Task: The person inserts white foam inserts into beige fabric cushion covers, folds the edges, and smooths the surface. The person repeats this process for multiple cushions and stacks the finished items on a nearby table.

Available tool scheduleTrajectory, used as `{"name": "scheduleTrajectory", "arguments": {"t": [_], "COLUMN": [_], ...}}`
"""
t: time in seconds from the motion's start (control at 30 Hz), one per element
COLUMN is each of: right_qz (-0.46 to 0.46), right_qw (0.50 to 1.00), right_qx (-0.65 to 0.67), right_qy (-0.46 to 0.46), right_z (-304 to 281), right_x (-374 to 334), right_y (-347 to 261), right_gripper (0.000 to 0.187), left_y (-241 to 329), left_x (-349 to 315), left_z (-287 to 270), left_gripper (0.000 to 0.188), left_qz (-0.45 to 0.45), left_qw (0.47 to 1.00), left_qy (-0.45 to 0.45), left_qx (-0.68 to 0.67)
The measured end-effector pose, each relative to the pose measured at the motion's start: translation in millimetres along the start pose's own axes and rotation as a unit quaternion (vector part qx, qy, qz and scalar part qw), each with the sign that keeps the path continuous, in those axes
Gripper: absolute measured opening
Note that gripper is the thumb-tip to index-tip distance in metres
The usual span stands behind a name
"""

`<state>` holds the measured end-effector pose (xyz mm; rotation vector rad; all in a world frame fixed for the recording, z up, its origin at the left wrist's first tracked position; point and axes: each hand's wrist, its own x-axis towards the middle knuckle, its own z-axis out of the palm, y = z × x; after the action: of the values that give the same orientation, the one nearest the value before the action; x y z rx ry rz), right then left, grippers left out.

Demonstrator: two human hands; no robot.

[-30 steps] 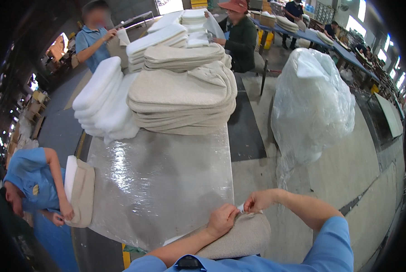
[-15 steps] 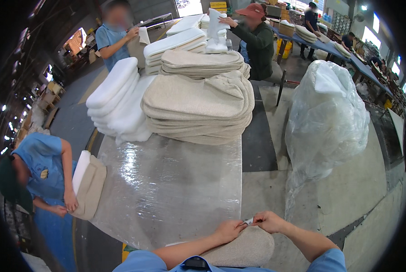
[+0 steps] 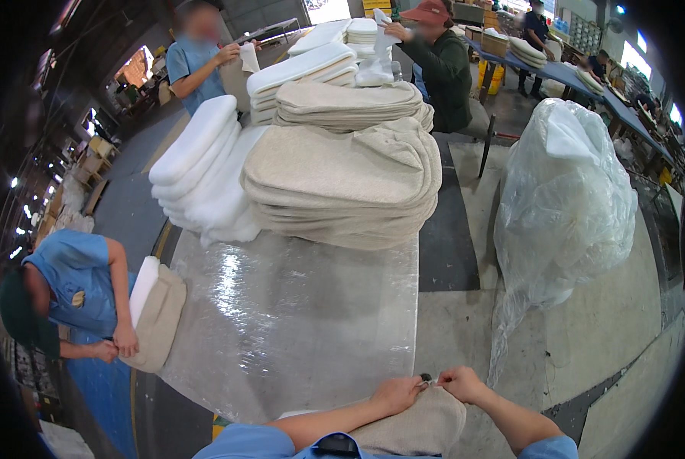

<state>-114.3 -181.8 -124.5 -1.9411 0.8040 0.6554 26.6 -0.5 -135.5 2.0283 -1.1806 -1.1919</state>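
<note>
Close in front of me lies a beige fabric cushion cover [image 3: 415,424], its rounded end pointing away to the right. A bit of white padding shows at its left side, beside my forearm. My left hand [image 3: 398,395] is closed at the cover's far edge, with a small dark, partly shiny thing at its fingertips, too small to name. Just right of it, my right hand [image 3: 463,385] pinches the edge of the cover, a narrow gap between the two hands. A small whitish bit shows between the fingertips.
Clear plastic sheeting [image 3: 319,321] spreads over the table ahead. Beyond it stand stacked beige cushion covers [image 3: 342,172] and white cushion pads [image 3: 197,153]. A large plastic-wrapped bundle [image 3: 564,214] stands at right. A co-worker [image 3: 79,279] handles a cushion at left; two others work at the far end.
My hands have drawn slightly apart at the cover's edge; a dark thing now shows at the left fingertips. The left co-worker's hands have shifted, and the view has moved slightly.
</note>
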Motion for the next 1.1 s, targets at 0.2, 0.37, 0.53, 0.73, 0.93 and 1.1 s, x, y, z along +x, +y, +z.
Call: {"name": "scheduleTrajectory", "arguments": {"t": [0.2,0.37,0.53,0.73,0.93,1.1], "right_qz": [-0.097,0.050,0.008,-0.018,0.078,0.033], "right_qw": [0.984,0.699,0.590,0.520,0.447,0.614], "right_qx": [0.122,0.663,0.798,0.827,0.837,0.663], "right_qy": [0.081,0.264,0.125,0.212,0.304,0.426], "right_z": [-7.1,56.4,182.4,179.5,176.7,193.7], "right_x": [14.8,-35.5,-80.4,-84.5,-24.2,9.4], "right_y": [30.9,27.9,4.7,-55.7,-51.6,-13.2], "right_gripper": [0.014,0.034,0.076,0.051,0.041,0.044], "left_y": [-29.9,-64.1,-42.9,-39.9,-30.3,-62.4], "left_x": [17.4,22.4,23.9,-12.2,-64.4,-73.2], "left_z": [26.7,-16.2,-2.5,-32.9,-58.5,-35.1], "left_gripper": [0.028,0.035,0.033,0.027,0.028,0.035], "left_qz": [0.081,0.024,0.001,-0.087,-0.121,-0.075], "left_qw": [0.995,0.999,0.967,0.949,0.968,0.992], "left_qy": [0.058,0.037,-0.069,-0.076,-0.092,-0.006], "left_qx": [-0.005,-0.020,-0.246,-0.294,-0.199,-0.104]}}
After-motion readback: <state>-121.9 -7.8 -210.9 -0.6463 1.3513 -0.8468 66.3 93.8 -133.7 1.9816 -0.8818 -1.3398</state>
